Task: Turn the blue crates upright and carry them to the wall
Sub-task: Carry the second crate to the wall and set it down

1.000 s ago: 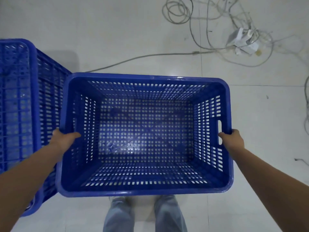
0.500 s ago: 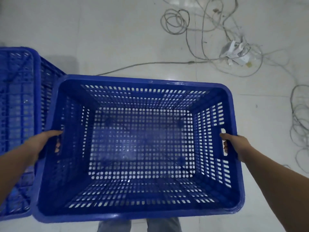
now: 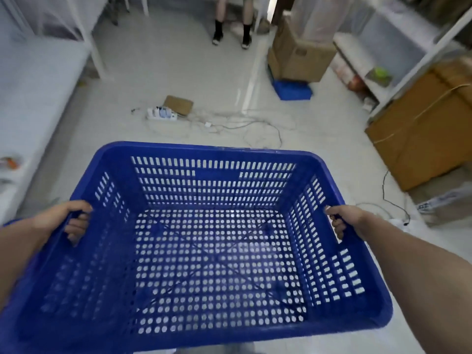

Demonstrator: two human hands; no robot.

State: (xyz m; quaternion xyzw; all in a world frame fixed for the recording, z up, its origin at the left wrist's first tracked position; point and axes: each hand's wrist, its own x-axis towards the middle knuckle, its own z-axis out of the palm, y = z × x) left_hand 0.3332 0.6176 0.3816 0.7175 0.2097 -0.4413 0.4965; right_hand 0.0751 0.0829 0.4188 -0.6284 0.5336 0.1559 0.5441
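Observation:
A big blue perforated crate [image 3: 204,251] is upright and lifted off the floor in front of me, its open top facing me and nothing inside. My left hand [image 3: 63,221] grips the handle slot in its left wall, fingers curled through. My right hand [image 3: 344,221] grips the handle slot in the right wall the same way. A sliver of another blue crate [image 3: 10,222] shows behind my left wrist.
Loose cables and a power strip [image 3: 162,114] lie on the white floor ahead. Cardboard boxes [image 3: 298,54] stand on a blue tray [image 3: 292,91] far right; a large box [image 3: 421,134] and shelving on the right. A person's legs [image 3: 232,24] stand at the far end. White tables at left.
The crate has risen off the floor in both hands, and my view has swung up from the floor to the room ahead. The second crate at left has nearly left the frame.

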